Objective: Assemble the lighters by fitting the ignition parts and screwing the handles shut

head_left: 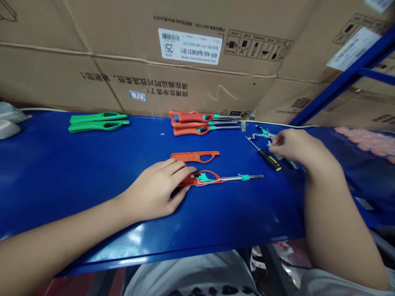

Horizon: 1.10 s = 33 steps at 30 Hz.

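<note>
Left hand (162,185) grips opened orange lighter (206,178), which extends toward three o'clock. Right hand (291,144): fingertips narrowed, small parts (264,132) at ten o'clock; hold unclear.

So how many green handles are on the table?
2, side by side at the far left of the table: the rear handle nearer the box, the front handle before it. More could be hidden beneath.

Between the desk's (92,164) front and back edges, the left hand's grip (162,181) is hiding the open lighter's (204,177) rear end. Nearer the right edge, the right hand's grip (294,146) is partly masking a white piece (269,143), too small to identify.
</note>
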Tool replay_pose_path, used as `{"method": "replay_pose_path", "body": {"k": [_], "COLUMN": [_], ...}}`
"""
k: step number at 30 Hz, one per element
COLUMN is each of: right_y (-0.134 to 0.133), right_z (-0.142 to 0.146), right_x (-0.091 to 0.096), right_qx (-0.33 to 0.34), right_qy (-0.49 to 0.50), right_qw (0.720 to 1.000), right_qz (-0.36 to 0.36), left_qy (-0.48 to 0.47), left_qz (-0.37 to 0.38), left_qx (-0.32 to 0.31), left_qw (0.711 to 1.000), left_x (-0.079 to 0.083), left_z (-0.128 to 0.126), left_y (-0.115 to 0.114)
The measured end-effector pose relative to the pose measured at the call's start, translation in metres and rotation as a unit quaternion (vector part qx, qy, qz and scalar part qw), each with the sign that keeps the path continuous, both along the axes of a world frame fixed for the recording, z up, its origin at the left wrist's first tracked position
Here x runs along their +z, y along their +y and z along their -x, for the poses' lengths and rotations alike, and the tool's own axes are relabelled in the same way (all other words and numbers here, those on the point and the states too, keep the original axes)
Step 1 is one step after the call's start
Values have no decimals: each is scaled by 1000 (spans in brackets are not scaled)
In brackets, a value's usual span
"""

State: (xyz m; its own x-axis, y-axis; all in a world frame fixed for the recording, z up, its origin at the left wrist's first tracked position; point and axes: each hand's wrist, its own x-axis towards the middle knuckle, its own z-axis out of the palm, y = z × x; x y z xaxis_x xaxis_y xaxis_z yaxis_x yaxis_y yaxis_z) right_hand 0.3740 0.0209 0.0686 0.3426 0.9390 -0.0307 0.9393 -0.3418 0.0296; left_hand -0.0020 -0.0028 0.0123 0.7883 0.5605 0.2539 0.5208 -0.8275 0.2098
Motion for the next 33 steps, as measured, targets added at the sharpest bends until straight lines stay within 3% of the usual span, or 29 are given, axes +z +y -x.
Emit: {"method": "replay_pose_path", "body": {"k": [4,7,11,13,16,22,28,33], "right_y": [-8,-18,-36,-45,-53,-52,-42,-45], "right_z": [31,61,101,116,129,135,122,121], "right_x": [2,-3,-16,-23,-32,-39,-38,-39], "right_qx": [100,217,305,339,376,434,413,477], "right_qy": [102,228,463,529,561,528,415,328], "right_qw": [982,927,820,771,736,727,806,815], "right_qz": [-123,-205,-140,-98,-56,-68,-88,-30], "left_qy": [-31,-47,-76,-119,-186,-247,-276,-281], "left_qz": [59,91,101,106,130,168,158,189], "left_qx": [-8,-9,-1,-5,-28,-37,16,51], "left_qw": [998,995,992,987,974,954,948,939], "left_x": [-3,-6,-6,-3,1,-2,-7,-7], "left_z": [-1,-1,-1,-3,-6,-10,-7,-7], "left_y": [2,5,5,2,-3,-7,-1,1]}}
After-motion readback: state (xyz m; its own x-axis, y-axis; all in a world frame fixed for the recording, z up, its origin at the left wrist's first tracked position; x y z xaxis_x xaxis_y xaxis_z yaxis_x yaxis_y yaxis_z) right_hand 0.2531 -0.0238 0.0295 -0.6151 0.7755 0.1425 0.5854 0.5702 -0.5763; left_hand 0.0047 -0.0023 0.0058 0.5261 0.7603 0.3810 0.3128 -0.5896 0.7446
